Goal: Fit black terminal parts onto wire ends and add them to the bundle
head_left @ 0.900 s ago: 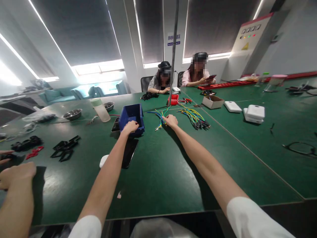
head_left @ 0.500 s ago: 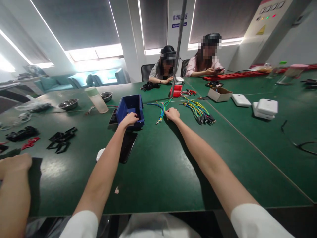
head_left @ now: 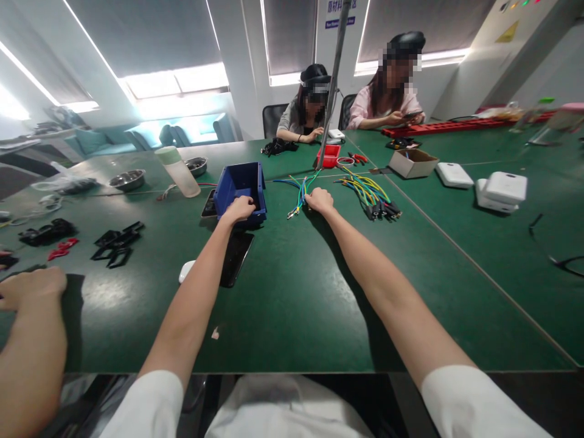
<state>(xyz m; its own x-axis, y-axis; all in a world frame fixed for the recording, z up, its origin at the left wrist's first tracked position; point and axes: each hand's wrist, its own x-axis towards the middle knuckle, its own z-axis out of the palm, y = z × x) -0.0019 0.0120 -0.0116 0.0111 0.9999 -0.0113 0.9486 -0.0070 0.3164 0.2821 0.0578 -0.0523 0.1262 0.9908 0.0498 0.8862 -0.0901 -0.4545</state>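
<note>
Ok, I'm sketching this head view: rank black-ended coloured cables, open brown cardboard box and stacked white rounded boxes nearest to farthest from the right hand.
1. Black-ended cables: just right of the right hand.
2. Cardboard box: beyond the cables, rightward.
3. Stacked white boxes: farther right.

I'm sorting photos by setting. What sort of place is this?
It looks like a workshop or assembly room, probably for electrical parts: people sit around a large green worktable that bears bunches of coloured wires and a blue parts bin.
</note>
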